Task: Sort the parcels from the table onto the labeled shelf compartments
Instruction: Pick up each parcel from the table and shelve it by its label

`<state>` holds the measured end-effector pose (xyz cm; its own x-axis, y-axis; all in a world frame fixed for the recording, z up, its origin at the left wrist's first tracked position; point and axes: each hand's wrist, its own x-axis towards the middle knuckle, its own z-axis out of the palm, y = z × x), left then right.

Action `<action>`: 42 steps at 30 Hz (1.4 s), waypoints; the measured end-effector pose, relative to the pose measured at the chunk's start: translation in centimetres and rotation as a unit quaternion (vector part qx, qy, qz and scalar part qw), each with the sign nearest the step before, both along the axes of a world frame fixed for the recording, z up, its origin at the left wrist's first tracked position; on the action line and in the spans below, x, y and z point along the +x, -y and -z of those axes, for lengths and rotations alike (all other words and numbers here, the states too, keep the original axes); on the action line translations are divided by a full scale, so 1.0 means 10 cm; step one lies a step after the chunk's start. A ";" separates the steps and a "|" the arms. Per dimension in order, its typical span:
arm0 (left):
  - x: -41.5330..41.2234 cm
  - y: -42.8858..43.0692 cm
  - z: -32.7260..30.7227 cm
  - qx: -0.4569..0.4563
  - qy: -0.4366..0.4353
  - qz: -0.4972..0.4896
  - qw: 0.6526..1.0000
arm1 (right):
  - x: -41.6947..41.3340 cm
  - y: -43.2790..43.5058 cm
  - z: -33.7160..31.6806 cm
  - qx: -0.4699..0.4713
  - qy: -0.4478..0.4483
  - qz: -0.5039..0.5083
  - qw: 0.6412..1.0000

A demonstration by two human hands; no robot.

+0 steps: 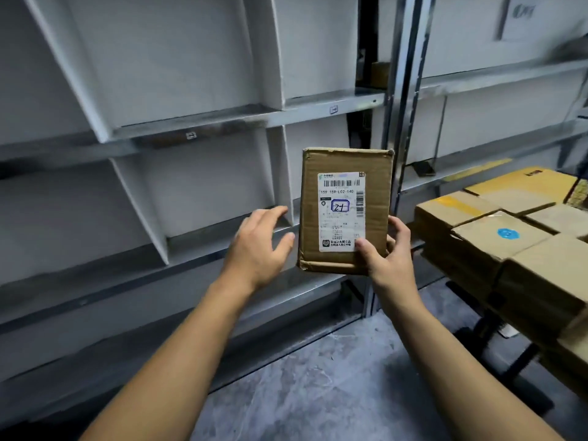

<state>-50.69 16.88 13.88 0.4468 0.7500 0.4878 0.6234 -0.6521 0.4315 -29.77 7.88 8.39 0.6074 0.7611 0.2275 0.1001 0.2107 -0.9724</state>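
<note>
1. Grey metal shelves (203,119) with slanted dividers stood bare in every compartment in view.
2. One small cardboard parcel (345,211), its label hand-marked "21", was held upright in front of them, not yet shelved.
3. Right hand (386,253) gripped its lower corner; left hand (259,246) hovered open beside it, not touching.
4. Several more boxes (496,230) waited on the table at right, so most sorting appeared to remain.
</note>
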 end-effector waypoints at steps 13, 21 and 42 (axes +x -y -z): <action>-1.38 -0.28 -0.25 0.024 -0.227 -0.193 0.954 | -1.06 -0.69 -0.18 0.022 0.014 -0.121 0.992; -2.15 -0.18 0.00 -0.037 -0.246 -0.308 0.918 | -1.72 -1.15 -0.11 0.017 0.013 -0.219 0.975; -4.93 0.77 0.50 -0.143 -0.170 -0.557 0.800 | -4.93 -1.62 0.19 0.010 0.029 -0.495 0.868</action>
<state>-100.02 9.21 8.88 -0.5061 0.8347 0.2171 0.8623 0.4847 0.1465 -79.07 24.09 6.48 -0.3557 0.8989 0.2558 -0.0908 0.2392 -0.9667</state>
